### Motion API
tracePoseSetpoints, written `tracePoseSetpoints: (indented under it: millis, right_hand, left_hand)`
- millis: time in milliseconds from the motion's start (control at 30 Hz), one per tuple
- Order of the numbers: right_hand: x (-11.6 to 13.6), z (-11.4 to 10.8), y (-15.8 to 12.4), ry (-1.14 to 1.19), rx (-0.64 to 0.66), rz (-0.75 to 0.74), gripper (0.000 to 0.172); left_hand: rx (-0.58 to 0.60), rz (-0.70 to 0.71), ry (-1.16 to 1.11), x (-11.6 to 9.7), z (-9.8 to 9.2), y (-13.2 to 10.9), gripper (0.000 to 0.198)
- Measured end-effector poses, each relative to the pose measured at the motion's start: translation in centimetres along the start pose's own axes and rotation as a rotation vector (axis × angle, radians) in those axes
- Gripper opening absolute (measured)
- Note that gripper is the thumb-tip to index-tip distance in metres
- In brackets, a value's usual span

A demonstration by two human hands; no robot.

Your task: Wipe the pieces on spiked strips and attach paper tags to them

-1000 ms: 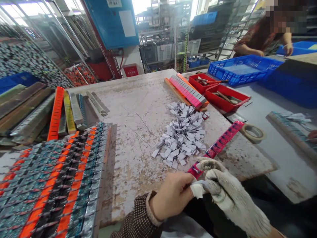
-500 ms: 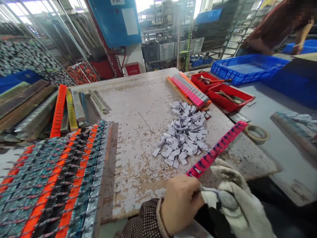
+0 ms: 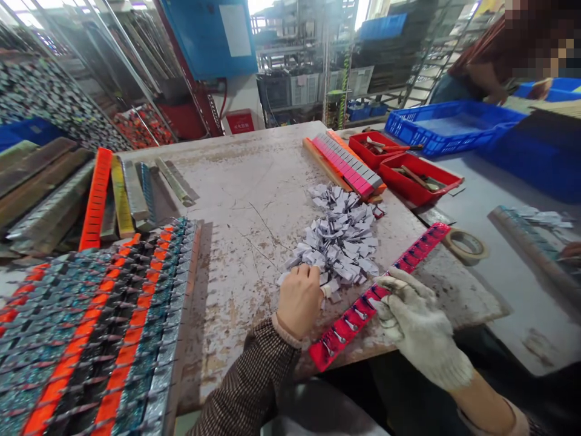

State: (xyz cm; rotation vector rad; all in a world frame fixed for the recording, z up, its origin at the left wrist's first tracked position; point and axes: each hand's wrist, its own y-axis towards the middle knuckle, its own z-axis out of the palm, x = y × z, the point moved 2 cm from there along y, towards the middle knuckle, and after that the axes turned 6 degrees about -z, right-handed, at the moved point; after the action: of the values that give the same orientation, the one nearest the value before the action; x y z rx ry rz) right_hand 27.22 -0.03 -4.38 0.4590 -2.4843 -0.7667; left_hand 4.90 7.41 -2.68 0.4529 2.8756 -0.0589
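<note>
Item: your left hand [image 3: 299, 303], bare, white wrap on the thumb. Fingers bent and close together, tips down at the near edge of the white pieces [image 3: 340, 236]; whether they pinch one, you cannot tell from here.

Item: your right hand [image 3: 420, 327], in a knitted glove, at 3 o'clock from the left. Fingers curled, tips against the pink strip [image 3: 349, 326] about midway along; whether anything is pinched between them cannot be told.

Item: said pink strip, lying slantwise before you, near end toward 7 to 8 o'clock, far end toward 1 to 2. Silver-white pieces on its near half; dark hook-like marks on its far half.

Remaining stock, by clock from the heap of white pieces:

12: slotted pink-and-grey bars [image 3: 347, 162], side by side.
1 to 2: two red trays, the nearer [image 3: 403, 189] holding tools; beyond them, a blue crate [image 3: 422, 142] and a co-worker [image 3: 481, 42].
3: tape roll [image 3: 472, 260], just beyond the strip's far end.
8: rows of silver, orange, black and teal strips [image 3: 100, 339], slender points projecting.
9 to 10: an orange slotted bar [image 3: 96, 200] beside stacked bars.
</note>
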Motion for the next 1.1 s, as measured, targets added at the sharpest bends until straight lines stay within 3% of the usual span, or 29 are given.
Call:
tracePoseSetpoints:
  millis: [133,333,433,533,633,767,833,900,967,1033,1100]
  right_hand:
    - [0.4,1.2,0.7,-0.245,0.165,-0.18,0.013]
    - [-0.3,2.0,0.8,-0.205,0.283,-0.157,0.013]
    - [-1.0,1.6,0.7,-0.112,0.225,-0.142,0.006]
    - [-0.8,1.1,0.9,-0.03,0.079,-0.044,0.012]
    - [1.0,0.7,1.4,0.007,0.03,0.012,0.02]
    - [3.9,-0.2,2.4,0.235,0.008,0.145,0.028]
    - [4.8,-1.1,2.7,0.294,-0.067,0.145,0.027]
    - [5.2,-1.9,2.6,0.318,-0.099,0.096,0.026]
    - [5.3,-2.4,2.2,0.339,-0.059,0.063,0.024]
    - [5.3,-2.6,1.3,0.38,0.01,0.077,0.022]
    - [5.3,-2.7,-0.1,0.441,0.061,0.14,0.02]
  left_hand:
    - [0.078,0.002,-0.027,0.1,1.2,1.0,0.016]
    - [0.115,-0.04,-0.185,0.7,1.6,0.9,0.018]
    - [0.104,-0.054,-0.247,1.0,1.2,0.5,0.018]
    - [0.025,-0.006,-0.453,0.2,0.4,-0.9,0.021]
    - [-0.126,0.148,-0.657,-1.5,-0.4,-3.0,0.022]
    - [-0.227,0.288,-0.657,-3.0,-1.2,-5.3,0.015]
    - [-0.187,0.261,-0.706,-2.9,-1.5,-5.6,0.022]
    - [-0.063,0.209,-0.791,-2.6,-1.7,-5.6,0.029]
    - [0.096,0.221,-0.868,-2.6,-1.8,-5.6,0.017]
    - [0.208,0.3,-0.94,-2.9,-1.8,-5.8,0.036]
    - [0.221,0.382,-0.982,-3.3,-1.9,-6.2,0.047]
